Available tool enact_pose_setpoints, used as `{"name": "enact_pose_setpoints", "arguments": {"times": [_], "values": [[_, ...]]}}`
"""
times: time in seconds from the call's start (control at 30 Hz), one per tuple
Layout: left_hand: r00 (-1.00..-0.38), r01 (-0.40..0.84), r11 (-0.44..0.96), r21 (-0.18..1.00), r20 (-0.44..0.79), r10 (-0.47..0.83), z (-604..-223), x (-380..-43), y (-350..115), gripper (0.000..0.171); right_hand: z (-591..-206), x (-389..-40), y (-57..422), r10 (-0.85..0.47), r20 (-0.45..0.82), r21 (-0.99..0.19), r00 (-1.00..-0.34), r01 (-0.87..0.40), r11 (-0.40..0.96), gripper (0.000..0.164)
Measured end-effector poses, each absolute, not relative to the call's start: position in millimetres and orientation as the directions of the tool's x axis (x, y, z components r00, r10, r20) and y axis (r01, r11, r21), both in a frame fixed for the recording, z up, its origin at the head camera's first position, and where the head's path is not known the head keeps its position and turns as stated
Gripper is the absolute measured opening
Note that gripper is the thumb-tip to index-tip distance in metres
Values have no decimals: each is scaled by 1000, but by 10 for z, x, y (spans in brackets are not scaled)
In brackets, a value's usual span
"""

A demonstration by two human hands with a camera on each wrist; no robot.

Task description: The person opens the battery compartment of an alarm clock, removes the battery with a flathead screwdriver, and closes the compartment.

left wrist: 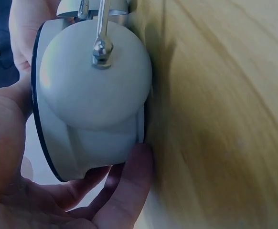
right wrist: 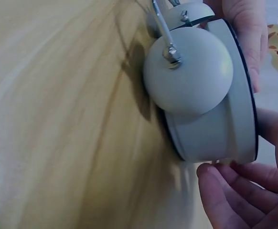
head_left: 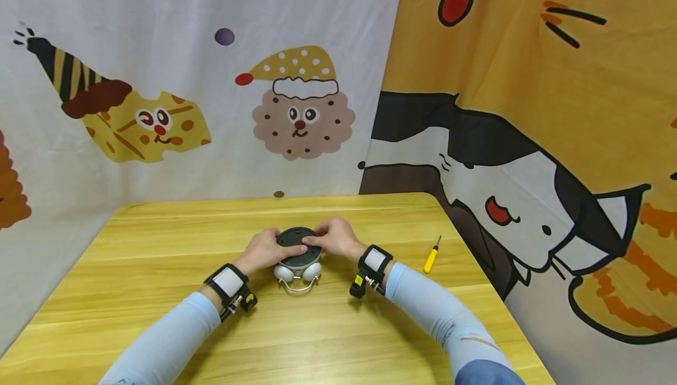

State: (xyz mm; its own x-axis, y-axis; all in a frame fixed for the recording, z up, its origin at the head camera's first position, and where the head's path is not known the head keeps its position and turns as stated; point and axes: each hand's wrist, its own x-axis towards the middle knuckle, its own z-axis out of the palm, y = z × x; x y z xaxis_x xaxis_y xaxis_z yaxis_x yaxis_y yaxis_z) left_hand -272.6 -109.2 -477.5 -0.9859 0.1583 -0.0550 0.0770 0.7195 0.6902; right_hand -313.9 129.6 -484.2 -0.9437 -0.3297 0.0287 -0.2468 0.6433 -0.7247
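Observation:
A white twin-bell alarm clock (head_left: pixel 298 247) lies face down on the wooden table, its dark round back facing up. Its two white bells and wire handle point toward the person. My left hand (head_left: pixel 266 251) grips the clock's left side, thumb across the back. In the left wrist view, the fingers of that hand curl around the clock's side near the table. On the right side, my right hand (head_left: pixel 338 238) holds the clock with its thumb on the back and its fingers (right wrist: pixel 249 191) bent against the rim. The clock's face is hidden.
A screwdriver (head_left: pixel 432 255) with a yellow handle lies on the right part of the wooden table (head_left: pixel 317 338). Behind the table hangs a printed curtain (head_left: pixel 174 9) with cartoon figures. Both wrists wear strapped camera mounts.

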Motion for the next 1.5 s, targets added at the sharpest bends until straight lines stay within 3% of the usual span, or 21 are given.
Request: {"name": "enact_pose_setpoints", "arguments": {"times": [0.6, 1.3, 1.5], "values": [[-985, 56, 728, 683, -82, 153, -4789, -2753, -1097, 68, -4615, -3123, 1168, -441, 177, -454, -880, -471, 756, 30], [-978, 63, 724, 686, -101, 181, -4748, -2752, -1102, 67, -4435, -3177, 956, -571, 69, -224, -818, -571, 790, 22], [-974, 86, 729, 679, -98, 206, -4978, -2962, -1174, 79, -4404, -3187, 898, -573, 49, -196, -818, -570, 798, 20]]}}
